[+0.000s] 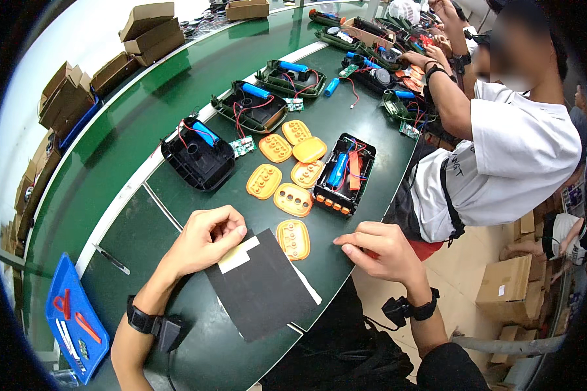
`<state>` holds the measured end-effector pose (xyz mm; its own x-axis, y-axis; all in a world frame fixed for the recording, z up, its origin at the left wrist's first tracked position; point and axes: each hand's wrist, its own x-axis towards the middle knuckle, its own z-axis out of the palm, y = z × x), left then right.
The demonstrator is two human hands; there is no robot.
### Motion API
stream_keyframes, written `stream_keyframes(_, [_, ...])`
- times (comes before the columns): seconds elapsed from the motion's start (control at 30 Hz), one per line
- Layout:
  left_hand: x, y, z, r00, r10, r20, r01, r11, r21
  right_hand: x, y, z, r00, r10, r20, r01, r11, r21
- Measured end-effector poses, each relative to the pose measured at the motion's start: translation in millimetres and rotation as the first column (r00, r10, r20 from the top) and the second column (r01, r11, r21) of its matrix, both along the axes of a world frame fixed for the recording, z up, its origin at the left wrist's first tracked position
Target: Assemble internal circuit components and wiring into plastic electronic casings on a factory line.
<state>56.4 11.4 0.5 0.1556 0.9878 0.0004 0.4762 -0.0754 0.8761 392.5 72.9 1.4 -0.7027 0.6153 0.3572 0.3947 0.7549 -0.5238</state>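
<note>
The green table [372, 124] is the biggest thing here, its near edge curving past the right hand [375, 251], with bare surface left of the sheet. Beyond that edge a co-worker in a white shirt [518, 153] leans in. At far left lies a blue tray [60, 293] with red and white bits inside.

In front of the person, a matt black sheet [261, 290] lies aslant on the table, flat and oblong, with a white layer [310, 287] peeping out along its right side, close to the table's edge. Past its top left sits a black case [199, 159]; past its top right, an open black box [344, 174] holding a blue battery. The left hand [210, 238] is curled over the sheet's upper left corner; the right, half curled, hovers near the edge. I can't tell whether either pinches anything. Several orange plates [293, 240] crowd the sheet's top, the nearest just beside it. Smallest are pale yellow strips [237, 256] on the sheet, by the left thumb.
</note>
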Motion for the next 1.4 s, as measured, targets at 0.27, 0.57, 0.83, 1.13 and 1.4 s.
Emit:
stream_keyframes(0.27, [1, 0, -1, 1.000, -0.004, -0.006, 0.004, 1.000, 0.012, 19, 68, -27, 0.768, -0.419, -0.485, 0.330, 0.907, -0.262])
stream_keyframes(0.57, [1, -1, -2, 1.000, -0.002, -0.011, 0.002, 1.000, 0.022, 7, 96, -46, 0.808, -0.424, -0.408, 0.355, 0.905, -0.236])
stream_keyframes(0.83, [0, 0, -3, 1.000, -0.024, -0.004, 0.024, 0.999, 0.032, 7, 52, -30, 0.847, -0.418, -0.329, 0.339, 0.900, -0.273])
stream_keyframes(1.13, [2, 2, -6, 1.000, -0.026, -0.002, 0.026, 0.998, 0.060, 34, 48, -22, 0.917, -0.095, -0.387, -0.048, 0.938, -0.344])
stream_keyframes(1.4, [0, -1, -5, 1.000, -0.031, 0.002, 0.031, 0.997, 0.075, 11, 71, -1, 0.992, 0.123, 0.018, -0.118, 0.977, -0.176])
